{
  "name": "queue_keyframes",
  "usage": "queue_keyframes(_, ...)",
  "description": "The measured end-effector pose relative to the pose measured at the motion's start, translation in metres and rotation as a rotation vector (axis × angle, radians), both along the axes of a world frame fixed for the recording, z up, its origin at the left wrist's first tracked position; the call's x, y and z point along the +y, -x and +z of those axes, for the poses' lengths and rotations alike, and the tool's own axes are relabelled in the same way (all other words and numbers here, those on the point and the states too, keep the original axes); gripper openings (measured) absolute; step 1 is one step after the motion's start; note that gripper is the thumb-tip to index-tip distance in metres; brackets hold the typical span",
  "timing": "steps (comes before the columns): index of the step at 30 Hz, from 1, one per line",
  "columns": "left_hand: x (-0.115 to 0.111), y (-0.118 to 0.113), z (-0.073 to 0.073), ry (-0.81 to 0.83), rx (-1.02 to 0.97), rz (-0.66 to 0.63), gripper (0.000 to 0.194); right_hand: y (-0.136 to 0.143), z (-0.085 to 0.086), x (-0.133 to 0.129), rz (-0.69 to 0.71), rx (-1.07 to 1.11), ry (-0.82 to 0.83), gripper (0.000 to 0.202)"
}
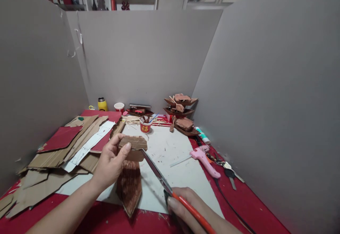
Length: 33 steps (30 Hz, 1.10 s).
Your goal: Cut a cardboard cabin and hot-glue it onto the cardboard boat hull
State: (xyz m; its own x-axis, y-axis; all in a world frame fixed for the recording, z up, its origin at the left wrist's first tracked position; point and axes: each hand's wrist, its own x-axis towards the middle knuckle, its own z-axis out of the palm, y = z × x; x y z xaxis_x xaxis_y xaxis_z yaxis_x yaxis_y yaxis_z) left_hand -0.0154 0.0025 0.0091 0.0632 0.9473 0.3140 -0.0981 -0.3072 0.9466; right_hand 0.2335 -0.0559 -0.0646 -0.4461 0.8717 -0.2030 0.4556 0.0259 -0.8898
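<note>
My left hand (pixel 110 161) pinches a small piece of brown cardboard (pixel 138 143) between thumb and fingers, above the white paper. In my right hand (pixel 183 205) is a pair of scissors (pixel 159 173) with metal blades and a red handle. Its blade tips touch the right edge of the cardboard piece. Below the held piece lies a dark brown painted boat-shaped part (pixel 129 188), pointed at its near end and partly covered by the cardboard above.
Cardboard scraps (pixel 45 156) are piled left. A pink glue gun (pixel 203 158), keys (pixel 230 173) and a cord lie right. A paper cup (pixel 145 124) with brown paint, thin sticks and brown model boats (pixel 183 124) stand behind. Grey panels (pixel 148 50) surround the table.
</note>
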Motion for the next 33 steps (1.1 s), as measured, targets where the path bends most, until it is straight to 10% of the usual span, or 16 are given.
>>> queue_keyframes(17, 0.012, 0.015, -0.007, -0.025, 0.351, 0.008, 0.018, 0.007, 0.007, 0.019, 0.031, -0.691, -0.473, 0.028)
queue_keyframes(27, -0.010, 0.013, 0.009, -0.299, 1.061, 0.077, 0.015, 0.014, 0.006, 0.023, 0.025, -0.738, -0.626, 0.035)
queue_keyframes(33, -0.013, 0.016, 0.015, -0.294, 1.092, 0.082, 0.016, 0.022, 0.001, 0.021, 0.036, -0.699, -0.624, 0.037)
